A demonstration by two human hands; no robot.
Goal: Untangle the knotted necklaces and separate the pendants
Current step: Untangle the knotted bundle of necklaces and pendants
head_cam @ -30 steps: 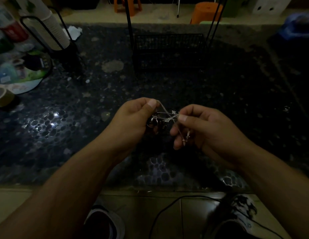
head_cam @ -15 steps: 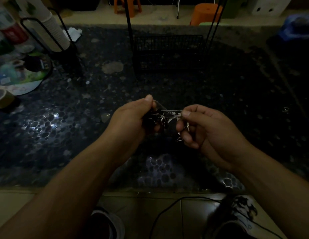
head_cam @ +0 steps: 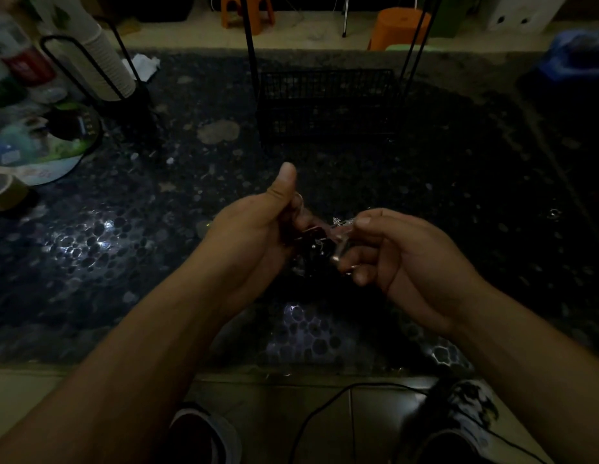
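A small tangle of thin silver necklaces (head_cam: 319,237) hangs between my two hands above the dark pebble-patterned table (head_cam: 458,202). My left hand (head_cam: 257,226) holds the left part of the tangle in its curled fingers, with the thumb pointing up and off the chain. My right hand (head_cam: 401,252) pinches the right part between thumb and forefinger, and a small pendant or clasp (head_cam: 336,257) shows by its lower fingers. The scene is dim and the chains are blurred, so single strands cannot be told apart.
A black wire basket (head_cam: 328,105) on thin legs stands behind the hands. At the left are a stack of paper cups in a black holder (head_cam: 107,61), a cluttered round plate (head_cam: 40,142) and a tape roll (head_cam: 5,192). A black cable (head_cam: 324,406) crosses the floor between my shoes.
My left thumb has lifted off the chain and now points up. The tangle has sunk lower between the hands, and my right fingers have shifted their pinch on it.
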